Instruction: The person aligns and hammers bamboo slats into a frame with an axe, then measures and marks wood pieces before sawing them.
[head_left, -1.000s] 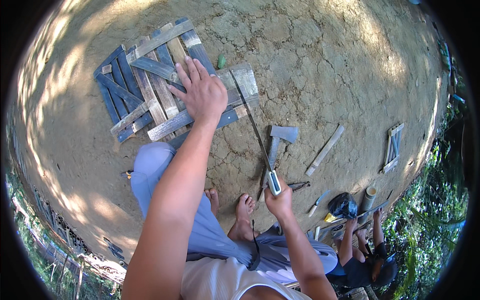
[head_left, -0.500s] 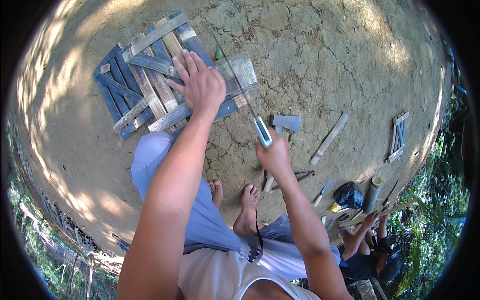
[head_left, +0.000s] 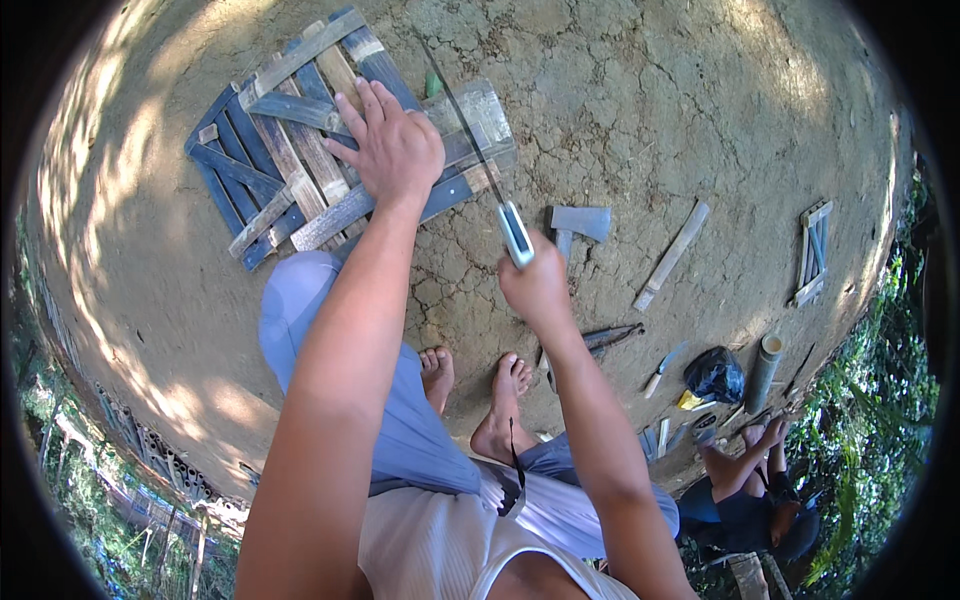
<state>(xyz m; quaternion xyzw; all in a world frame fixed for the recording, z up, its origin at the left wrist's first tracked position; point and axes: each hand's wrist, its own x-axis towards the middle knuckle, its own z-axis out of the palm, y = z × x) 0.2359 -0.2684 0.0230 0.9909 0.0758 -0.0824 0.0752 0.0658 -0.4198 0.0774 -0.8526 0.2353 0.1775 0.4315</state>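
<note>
My left hand (head_left: 395, 150) lies flat with fingers spread on a slatted wooden panel (head_left: 318, 165) on the ground, pressing its near right part. In my right hand (head_left: 537, 280) is the pale handle of a handsaw (head_left: 516, 235). Its thin dark blade runs away from me, across the right-hand ends of the panel's slats. Whether its teeth are in the wood I cannot tell. A wide weathered board (head_left: 490, 105) lies under those ends. A second, darker slatted piece (head_left: 225, 180) lies at the panel's left.
Right of the saw lie an axe (head_left: 582, 222), a loose slat (head_left: 672, 255) and a small wooden frame (head_left: 813, 252). Closer to me are pliers (head_left: 612, 338), a knife (head_left: 664, 370), a black plastic bag (head_left: 714, 375) and a bamboo tube (head_left: 765, 372). Another person (head_left: 745, 485) sits at lower right.
The saw has slid slightly forward along the slat ends; my left hand stays on the panel. The whole view has shifted a little. The long strip by the other person no longer shows.
</note>
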